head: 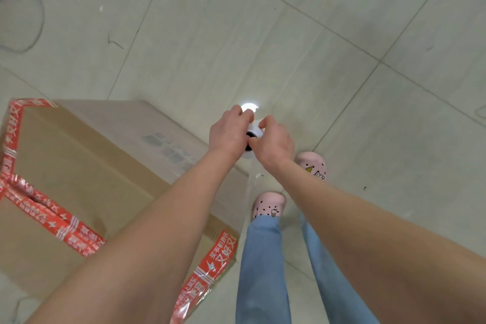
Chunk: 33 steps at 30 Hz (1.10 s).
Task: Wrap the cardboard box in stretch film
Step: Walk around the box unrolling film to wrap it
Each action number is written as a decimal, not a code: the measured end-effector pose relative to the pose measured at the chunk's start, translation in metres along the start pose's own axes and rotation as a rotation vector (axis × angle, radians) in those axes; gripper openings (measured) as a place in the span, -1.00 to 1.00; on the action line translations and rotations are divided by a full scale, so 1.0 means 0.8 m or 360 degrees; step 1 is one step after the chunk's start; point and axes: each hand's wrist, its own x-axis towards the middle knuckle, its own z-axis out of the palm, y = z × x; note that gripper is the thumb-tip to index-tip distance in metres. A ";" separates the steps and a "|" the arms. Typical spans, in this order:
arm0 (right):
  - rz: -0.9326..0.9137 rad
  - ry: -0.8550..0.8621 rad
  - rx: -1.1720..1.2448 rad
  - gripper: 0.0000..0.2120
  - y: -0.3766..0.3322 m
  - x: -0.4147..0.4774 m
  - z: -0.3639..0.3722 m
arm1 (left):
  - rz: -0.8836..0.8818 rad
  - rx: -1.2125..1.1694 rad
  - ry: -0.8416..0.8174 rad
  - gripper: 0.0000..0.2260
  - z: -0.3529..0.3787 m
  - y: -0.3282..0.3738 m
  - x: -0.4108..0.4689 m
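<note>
Box: cardboard box (79,166), sealed with red tape (52,221), stands at left on the tiled floor (263,34).
Hands: left hand (228,134) and right hand (276,144) both grip the stretch film roll (255,131) (white, mostly hidden) just past the box's far corner.

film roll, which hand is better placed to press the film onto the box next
Left, probably: the left hand grips the roll on the box side, just above its corner. The right hand holds the roll's far side, away from the box.
</note>
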 end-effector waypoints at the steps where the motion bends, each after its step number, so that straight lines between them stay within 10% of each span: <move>1: -0.0018 -0.0011 -0.0034 -0.63 -0.001 0.003 -0.003 | 0.0019 0.0018 0.0015 -0.73 -0.002 0.000 0.004; 14: -0.0219 -0.0101 -0.0208 -0.67 -0.089 0.041 -0.005 | -0.1533 -0.1732 0.0405 -0.83 -0.010 -0.042 0.019; 20: -0.0241 -0.0157 -0.0258 -0.75 -0.123 0.049 0.009 | -0.0840 -0.0705 0.0264 -0.72 -0.039 -0.072 0.036; 33: -0.0285 -0.0166 -0.0450 -0.72 -0.150 0.058 0.022 | -0.0668 -0.0571 0.0060 -0.75 -0.054 -0.109 0.053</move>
